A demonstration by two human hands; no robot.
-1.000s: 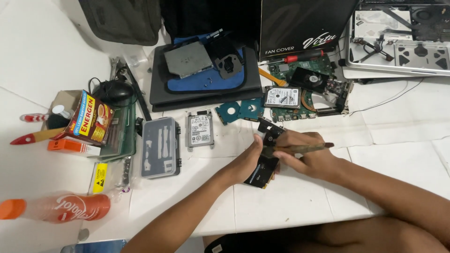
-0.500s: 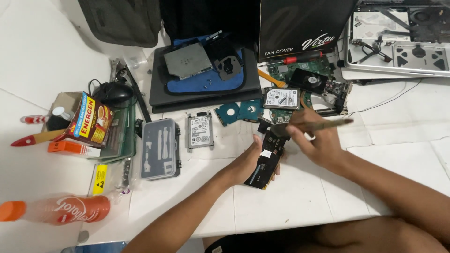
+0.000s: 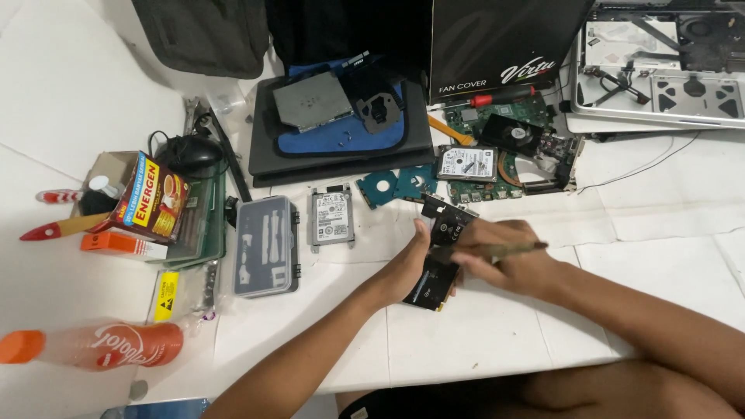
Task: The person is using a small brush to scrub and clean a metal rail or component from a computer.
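The left hand is clamped around a black circuit card — thumb up along its left edge, fingers hidden beneath — holding it tilted above the white table, near the middle of the front edge. The card's long axis runs from near-left to far-right, its far end pointing at the green boards. Right beside it the right hand is closed on a thin brush-like tool, whose shaft lies almost crosswise over the card, tip at the card's middle. Further left sit a bare hard drive and a grey tool case.
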